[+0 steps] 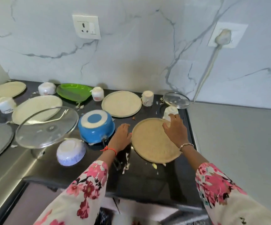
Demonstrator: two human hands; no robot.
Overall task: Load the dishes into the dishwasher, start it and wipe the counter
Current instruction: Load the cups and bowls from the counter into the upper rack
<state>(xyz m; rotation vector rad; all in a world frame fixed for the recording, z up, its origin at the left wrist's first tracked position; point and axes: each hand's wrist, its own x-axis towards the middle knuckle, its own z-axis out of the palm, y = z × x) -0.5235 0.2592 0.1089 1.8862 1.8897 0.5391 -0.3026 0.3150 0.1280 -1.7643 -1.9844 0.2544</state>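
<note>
My left grip [121, 135] pinches the near-left rim of the tan plate [152, 143], fingers curled at the edge. My right grip [174, 129] lies over the far-right rim. The view is blurred there, so I cannot tell whether it clamps the plate or only brushes the white cup [170, 112] tipped just behind it.

The plate lies at the front right of the dark worktop [147, 179], the dish nearest me. I judge that taking it by opposite rims is meant to lift it level. An upturned blue pot [95, 125] sits just left of my left grip, and a glass lid [47, 127] is propped further left. Another plate [121, 103] waits near the wall, so most of the loading looks still to do.
</note>
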